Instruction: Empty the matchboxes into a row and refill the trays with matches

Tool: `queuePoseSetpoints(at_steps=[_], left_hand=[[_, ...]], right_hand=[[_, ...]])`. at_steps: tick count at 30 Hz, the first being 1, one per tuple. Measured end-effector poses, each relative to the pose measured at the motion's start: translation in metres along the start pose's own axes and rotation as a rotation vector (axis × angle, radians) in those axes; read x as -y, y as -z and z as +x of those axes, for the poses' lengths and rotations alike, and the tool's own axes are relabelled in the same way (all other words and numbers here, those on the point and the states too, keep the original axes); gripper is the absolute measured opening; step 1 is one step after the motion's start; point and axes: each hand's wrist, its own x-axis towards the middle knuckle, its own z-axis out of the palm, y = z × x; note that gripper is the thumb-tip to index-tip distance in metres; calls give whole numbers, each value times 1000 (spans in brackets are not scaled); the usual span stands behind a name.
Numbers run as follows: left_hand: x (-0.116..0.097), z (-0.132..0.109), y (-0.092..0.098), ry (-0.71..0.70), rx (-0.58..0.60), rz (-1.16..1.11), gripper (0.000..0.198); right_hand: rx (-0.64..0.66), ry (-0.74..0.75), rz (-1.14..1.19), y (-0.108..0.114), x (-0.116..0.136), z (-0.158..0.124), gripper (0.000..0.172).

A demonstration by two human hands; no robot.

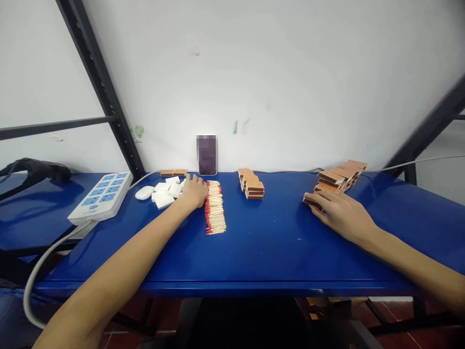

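Note:
My left hand reaches to the white matchbox trays, close beside a long row of red-tipped matches. Its fingertips are hidden behind the hand, so what they hold, if anything, does not show. On the right, my right hand is closed over a brown matchbox, which lies in front of a leaning pile of matchboxes. Between the hands stands a smaller stack of matchboxes.
A power strip with a thick cable lies at the left, near a white rounded object. Against the wall leans a phone, with two flat matchboxes to its left. Dark metal posts rise at the table's sides.

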Motion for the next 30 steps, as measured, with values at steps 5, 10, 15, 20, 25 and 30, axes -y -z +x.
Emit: queuePoseSetpoints(at_steps=[5,10,15,20,25,30], left_hand=[[0,-1,1,8,-4,-22,47],[0,-3,3,15,2,-54,45],[3,-1,3,52,14,-57,39],[4,3,1,90,27,-61,42],[2,2,3,82,43,-44,49],[0,-1,5,71,26,-31,49]], right_hand=[[-97,22,39,8,16,8,33],[-172,87,170,19,45,28,27],[-230,261,289,20,69,43,24],[-261,377,345,13,80,66,24],[-491,442,361,1,94,99,20],[-588,509,426,1,119,121,23]])
